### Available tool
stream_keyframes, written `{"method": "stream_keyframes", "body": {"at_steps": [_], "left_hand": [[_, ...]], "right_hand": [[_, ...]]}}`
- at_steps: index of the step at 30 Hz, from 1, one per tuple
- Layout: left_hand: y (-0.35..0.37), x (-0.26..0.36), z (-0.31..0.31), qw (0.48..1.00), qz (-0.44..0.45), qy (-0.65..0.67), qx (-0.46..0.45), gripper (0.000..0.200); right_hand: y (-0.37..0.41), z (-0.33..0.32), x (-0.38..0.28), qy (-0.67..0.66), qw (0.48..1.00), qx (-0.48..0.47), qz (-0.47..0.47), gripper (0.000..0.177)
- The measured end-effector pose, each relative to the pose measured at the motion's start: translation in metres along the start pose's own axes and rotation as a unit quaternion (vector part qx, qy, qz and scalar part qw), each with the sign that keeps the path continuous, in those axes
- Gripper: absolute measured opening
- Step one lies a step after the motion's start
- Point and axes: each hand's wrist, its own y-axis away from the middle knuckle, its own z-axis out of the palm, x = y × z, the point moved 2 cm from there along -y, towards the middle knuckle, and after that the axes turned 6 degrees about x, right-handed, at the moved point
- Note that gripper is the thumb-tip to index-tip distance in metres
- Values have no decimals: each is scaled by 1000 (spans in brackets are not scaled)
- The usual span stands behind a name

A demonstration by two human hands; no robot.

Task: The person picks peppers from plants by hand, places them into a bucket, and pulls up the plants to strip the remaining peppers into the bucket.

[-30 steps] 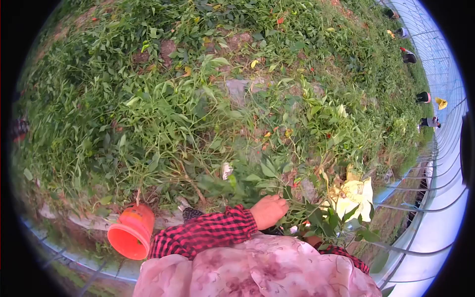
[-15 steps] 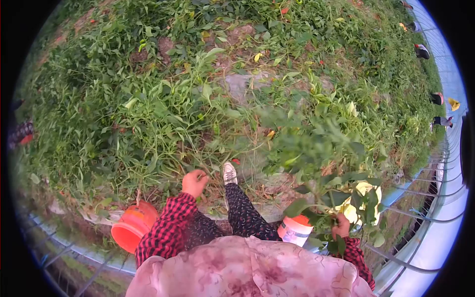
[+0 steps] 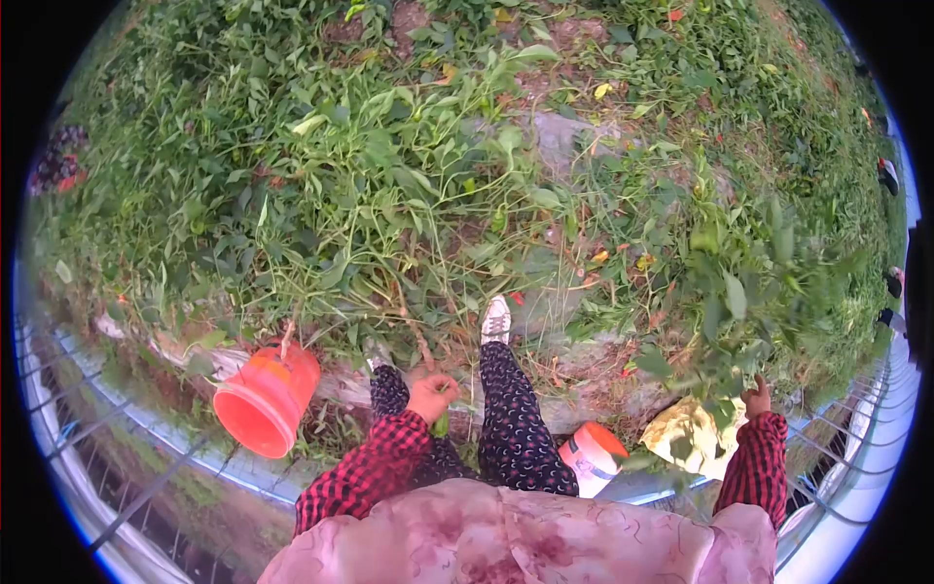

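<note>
My left hand (image 3: 432,394) is closed, fingers curled together, in front of my trouser legs. A small green pod-like thing (image 3: 441,425) shows just beneath it; what the fingers hold I cannot make out. Out to the right, my right hand (image 3: 756,397) has a finger stretched forward. Beyond its fingertips is a leafy uprooted plant (image 3: 735,292), smeared by motion, with its lower leaves over a pale yellow sack (image 3: 681,435). An orange bucket (image 3: 268,399) lies tilted left of my left arm. Between my leg and the sack stands a white-and-orange bucket (image 3: 592,457).
Tangled pepper plants (image 3: 370,185) cover the ground ahead, with red and yellow fruit scattered among them. Grey plastic sheeting (image 3: 564,141) shows through. Metal frame bars (image 3: 846,467) and film curve along both lower sides. Another person (image 3: 60,161) is at the far left, others at the right edge.
My right hand has swung outward and forward; the plant it gripped is now beyond its fingers. My left hand has drawn back toward my legs, and the view has shifted.
</note>
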Motion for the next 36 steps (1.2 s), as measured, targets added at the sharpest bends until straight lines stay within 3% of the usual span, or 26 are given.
{"method": "stream_keyframes", "body": {"at_steps": [1, 3, 4, 5, 6, 7, 9, 13, 15, 16, 18, 19, 21, 22, 23, 25, 26, 27, 29, 31, 33, 36], "left_hand": [[2, -15, -4, 1000, -9, 5, -1, 11], [6, -47, -14, 991, -106, 77, -3, 7], [7, -56, -21, 985, -134, 105, -2, 9], [8, -61, -29, 984, -136, 112, -3, 9], [10, -66, -36, 979, -154, 134, -3, 10], [11, -73, -42, 973, -171, 156, -3, 11], [11, -81, -53, 965, -169, 199, 3, 13], [3, -93, -70, 956, -185, 229, 10, 16], [1, -97, -73, 931, -242, 270, 31, 15], [-1, -108, -71, 932, -229, 278, 36, 14], [-3, -114, -67, 921, -241, 306, 33, 15], [-4, -117, -65, 910, -248, 330, 30, 16], [-8, -124, -59, 910, -250, 330, 30, 16], [-9, -126, -55, 914, -239, 328, 28, 16], [-10, -127, -52, 917, -231, 324, 24, 16], [-12, -130, -49, 927, -229, 296, 16, 16], [-12, -128, -48, 919, -252, 303, 11, 15], [-13, -124, -46, 911, -270, 311, 6, 14], [-16, -116, -44, 911, -256, 322, 6, 14], [-19, -114, -44, 934, -192, 302, 17, 14], [-21, -105, -47, 929, -192, 317, 4, 13], [-23, -92, -52, 923, -191, 333, -5, 11]], "right_hand": [[-4, 3, 3, 179, 982, -11, 50, 39], [23, 48, -88, 199, 979, 14, -46, 27], [19, 90, -102, 33, 994, -28, -100, 24], [45, 132, -164, -93, 991, -63, -70, 14], [63, 171, -214, -87, 981, -111, -133, 15], [74, 213, -253, -138, 959, -236, -73, 22], [109, 281, -343, -224, 896, -378, -62, 25], [117, 407, -440, -336, 824, -457, -11, 33], [108, 448, -466, -324, 858, -391, 75, 42], [98, 462, -475, -317, 860, -393, 77, 42], [75, 497, -476, -287, 883, -300, 218, 52], [57, 522, -466, -283, 883, -304, 217, 52], [18, 563, -443, -172, 934, -310, -42, 56], [72, 510, -494, -289, 909, -212, 213, 60], [68, 519, -492, -286, 909, -214, 212, 60], [58, 536, -483, -461, 817, -287, 195, 52], [68, 533, -484, -578, 749, -259, 196, 36], [78, 522, -483, -577, 751, -256, 193, 36], [104, 494, -478, -591, 705, -333, 206, 21], [128, 465, -462, -586, 698, -371, 177, 17], [144, 436, -436, -561, 668, -461, 164, 16], [183, 395, -407, -436, 756, -480, 94, 17]]}}
